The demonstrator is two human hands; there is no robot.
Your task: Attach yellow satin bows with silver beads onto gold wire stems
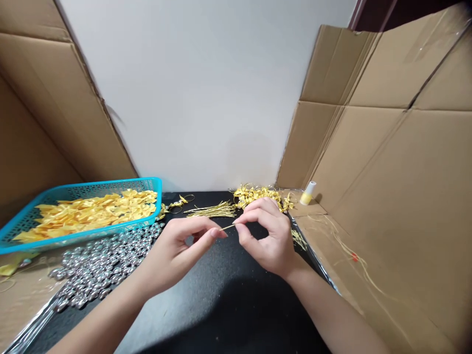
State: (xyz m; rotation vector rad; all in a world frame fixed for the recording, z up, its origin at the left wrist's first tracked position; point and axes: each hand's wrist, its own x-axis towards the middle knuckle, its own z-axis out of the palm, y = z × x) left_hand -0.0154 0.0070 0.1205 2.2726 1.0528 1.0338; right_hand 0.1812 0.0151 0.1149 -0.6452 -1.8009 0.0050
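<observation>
Between my two hands runs a short, thin gold cord [227,227], held taut just above the black table. My left hand [184,250] pinches one end of it between thumb and index finger. At the other end, the thumb and index fingertip of my right hand [267,236] are pressed together on it. Beyond my hands lies a bundle of similar gold cords [214,210]. A heap of gold ribbon pieces with cord loops [250,194] sits behind my right hand, partly hidden by it.
At the left stands a turquoise basket [106,229] of yellow fabric pieces [96,211]. Many shiny silver beads [106,263] spread before it. Short cord scraps [299,239] lie at right, near a white-and-yellow spool [308,193]. Cardboard walls [398,196] flank the black tabletop [236,295].
</observation>
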